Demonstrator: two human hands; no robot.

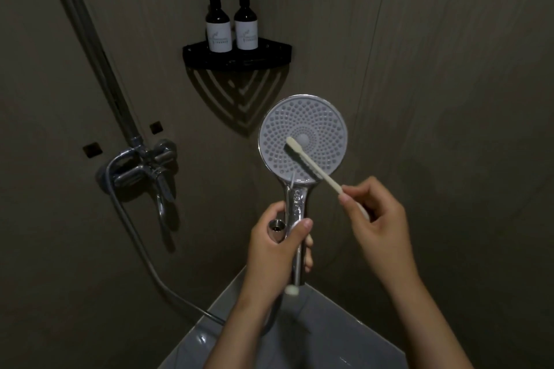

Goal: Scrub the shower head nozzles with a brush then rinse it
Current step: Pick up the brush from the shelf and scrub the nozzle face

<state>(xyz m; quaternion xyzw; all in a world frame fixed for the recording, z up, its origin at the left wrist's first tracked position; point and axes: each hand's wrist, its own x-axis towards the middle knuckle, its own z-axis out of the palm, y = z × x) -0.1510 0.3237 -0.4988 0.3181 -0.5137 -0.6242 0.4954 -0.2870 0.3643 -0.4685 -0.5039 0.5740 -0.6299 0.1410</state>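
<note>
A chrome hand shower head [317, 117] with a round pale grey nozzle face points up toward me. My left hand [278, 246] is wrapped around its chrome handle, with a threaded metal fitting showing by the thumb. My right hand [374, 219] pinches the end of a cream toothbrush [311, 163]. The brush's dark bristle head lies on the nozzle face just left of its centre. The handle runs down and right across the lower rim of the face.
A chrome mixer tap [144, 171] with a riser pipe is on the left wall, and a hose [144, 252] loops down from it. A black corner shelf [269, 54] holds two dark pump bottles [232, 24]. A white basin edge [209, 335] lies below my hands.
</note>
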